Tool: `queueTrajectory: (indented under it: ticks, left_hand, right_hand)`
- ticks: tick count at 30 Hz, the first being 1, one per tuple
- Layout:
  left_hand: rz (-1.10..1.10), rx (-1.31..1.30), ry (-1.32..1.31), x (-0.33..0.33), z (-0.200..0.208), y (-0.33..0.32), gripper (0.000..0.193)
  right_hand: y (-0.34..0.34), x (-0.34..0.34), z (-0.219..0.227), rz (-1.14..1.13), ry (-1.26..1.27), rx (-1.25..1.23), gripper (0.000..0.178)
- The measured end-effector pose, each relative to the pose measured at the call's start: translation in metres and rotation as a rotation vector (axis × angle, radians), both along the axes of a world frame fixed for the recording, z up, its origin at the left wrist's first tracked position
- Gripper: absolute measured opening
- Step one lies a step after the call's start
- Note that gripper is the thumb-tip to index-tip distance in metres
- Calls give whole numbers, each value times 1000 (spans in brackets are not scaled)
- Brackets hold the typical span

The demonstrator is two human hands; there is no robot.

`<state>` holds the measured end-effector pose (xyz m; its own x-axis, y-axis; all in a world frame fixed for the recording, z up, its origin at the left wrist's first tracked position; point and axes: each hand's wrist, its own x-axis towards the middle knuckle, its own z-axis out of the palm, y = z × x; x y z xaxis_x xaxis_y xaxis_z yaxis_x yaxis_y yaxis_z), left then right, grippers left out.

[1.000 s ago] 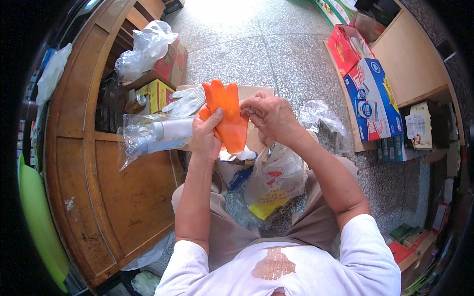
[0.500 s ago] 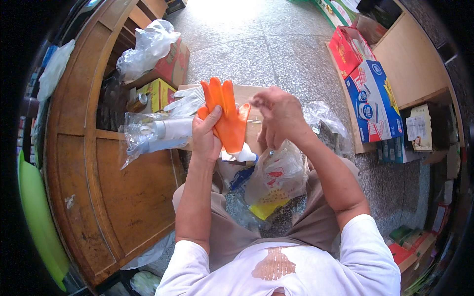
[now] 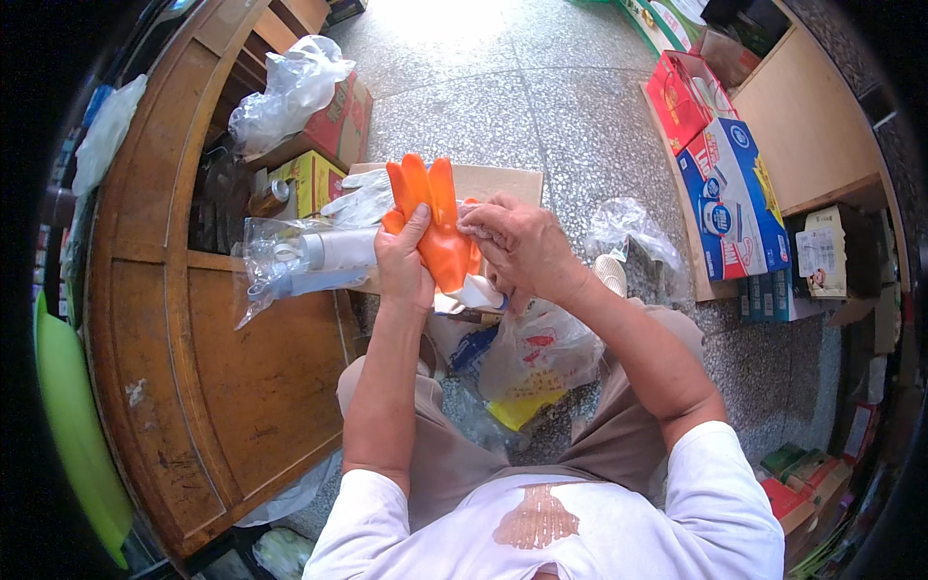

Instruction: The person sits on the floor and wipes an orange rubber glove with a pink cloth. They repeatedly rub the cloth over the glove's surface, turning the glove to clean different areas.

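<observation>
My left hand [image 3: 404, 266] is closed round an orange rubber glove [image 3: 432, 188], whose fingers point away from me and whose white cuff [image 3: 478, 293] hangs toward me. The thumb lies across the glove's palm. My right hand [image 3: 527, 246] presses against the glove's right side, its fingers bunched on a small crumpled pale wad [image 3: 480, 220], perhaps cloth. Behind the glove, a pale knitted glove [image 3: 362, 205] lies on a cardboard sheet [image 3: 517, 180]. Left of it is a clear plastic bag [image 3: 266, 259] round a white and grey bottle [image 3: 333, 251].
A wooden cabinet [image 3: 256, 367] stands on the left, with cartons and a clear bag [image 3: 290, 92] beyond. A white plastic bag [image 3: 541, 353] sits between my knees. A blue and red carton [image 3: 730, 198] stands at the right, and a crumpled clear bag [image 3: 633, 232] lies on the floor.
My right hand has moved left and now touches the orange glove; before, it was apart from it. The glove's lower part is now pressed and dented. My left hand keeps its hold.
</observation>
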<state>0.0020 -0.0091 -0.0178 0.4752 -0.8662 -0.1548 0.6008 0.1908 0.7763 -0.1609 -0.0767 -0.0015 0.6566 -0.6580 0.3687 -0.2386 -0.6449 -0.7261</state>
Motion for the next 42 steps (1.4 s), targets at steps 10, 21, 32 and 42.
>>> queueTrajectory:
  ticks: [10,21,32,42]
  left_hand:
    - [34,12,54,7,-4,-2,25]
    - [-58,-66,69,-3,2,-3,33]
    - [57,158,-277,-6,-2,-3,40]
    - [-416,-129,69,-32,10,3,44]
  right_hand:
    - [7,-6,1,410,116,172,20]
    - [-21,-9,1,-132,-241,1138,25]
    - [-28,-14,5,-127,-425,1060,25]
    - [-3,3,-1,-57,-169,410,23]
